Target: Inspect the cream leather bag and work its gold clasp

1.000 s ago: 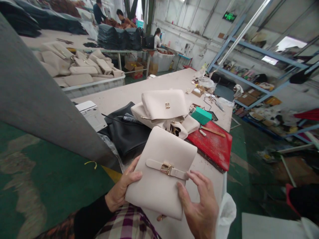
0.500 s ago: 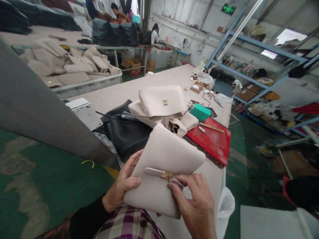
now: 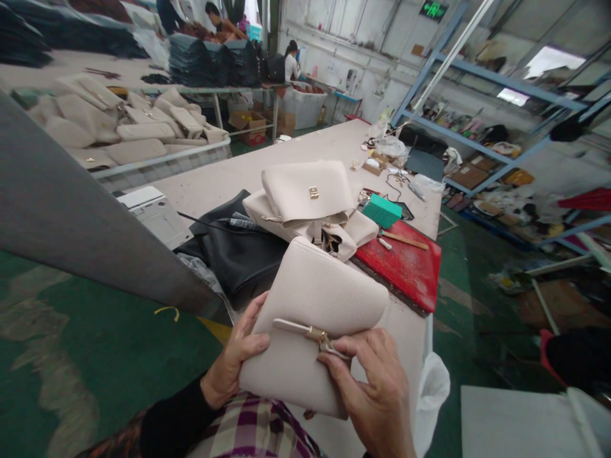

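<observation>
Head view: the left hand [image 3: 232, 362] grips the cream bag [image 3: 310, 324] by its left edge above the desk [image 3: 248, 175], fingers clamped on it; the right hand [image 3: 379, 394] pinches the gold clasp [image 3: 321, 337], near more cream bags [image 3: 308, 200] and a red mat [image 3: 405, 267]

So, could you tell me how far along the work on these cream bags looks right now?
Two cream bags with gold clasps lie stacked on the table, seemingly finished. In hand is a third cream bag: the left hand steadies its side while the right hand pinches the gold clasp on its strap. Whether that clasp is fastened cannot be told. A black bag lies untouched beside them.
</observation>
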Demonstrator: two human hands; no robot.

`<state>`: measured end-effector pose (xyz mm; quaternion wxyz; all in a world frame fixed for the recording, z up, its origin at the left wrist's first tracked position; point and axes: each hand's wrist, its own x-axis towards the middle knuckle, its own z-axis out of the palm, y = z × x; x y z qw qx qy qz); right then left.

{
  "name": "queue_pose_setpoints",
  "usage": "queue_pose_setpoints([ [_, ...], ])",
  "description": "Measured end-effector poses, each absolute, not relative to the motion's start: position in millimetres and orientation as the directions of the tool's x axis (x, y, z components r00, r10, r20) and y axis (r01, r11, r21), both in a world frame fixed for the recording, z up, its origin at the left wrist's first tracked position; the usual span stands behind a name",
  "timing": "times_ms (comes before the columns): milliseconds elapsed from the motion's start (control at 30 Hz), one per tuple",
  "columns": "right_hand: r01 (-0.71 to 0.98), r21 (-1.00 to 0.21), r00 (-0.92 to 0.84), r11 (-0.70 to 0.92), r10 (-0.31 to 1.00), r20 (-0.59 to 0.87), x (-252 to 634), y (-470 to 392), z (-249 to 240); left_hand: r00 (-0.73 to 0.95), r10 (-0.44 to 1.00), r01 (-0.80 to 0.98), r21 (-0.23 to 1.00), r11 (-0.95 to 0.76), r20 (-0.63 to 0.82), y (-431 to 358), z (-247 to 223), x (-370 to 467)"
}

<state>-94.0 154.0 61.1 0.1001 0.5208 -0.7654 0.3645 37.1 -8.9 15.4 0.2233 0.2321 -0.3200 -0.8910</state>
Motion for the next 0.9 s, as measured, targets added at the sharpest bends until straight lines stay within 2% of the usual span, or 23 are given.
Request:
queue_pose_setpoints([
  [300, -0.861, -0.464, -0.45, 0.207, -0.736, 0.506, -95.4, 152.9, 58.6, -0.833, -0.449, 0.158, 0.638, -0.754, -0.324, -9.9, 7.1, 39.7],
  [700, -0.839, -0.508, -0.474, 0.196, -0.723, 0.503, -97.6, 153.4, 57.8, -0.813, -0.414, 0.119, 0.58, -0.806, -0.409, -12.5, -5.6, 40.6],
  [767, -0.805, -0.563, -0.513, 0.186, -0.694, 0.504, -97.9, 155.7, 56.3, -0.828, -0.357, 0.086, 0.53, -0.844, -0.433, -16.0, -6.5, 41.6],
  [900, -0.674, -0.722, -0.661, 0.155, -0.563, 0.496, -100.3, 161.4, 45.6, -0.731, -0.145, -0.07, 0.284, -0.956, -0.666, -24.8, -11.0, 44.1],
])
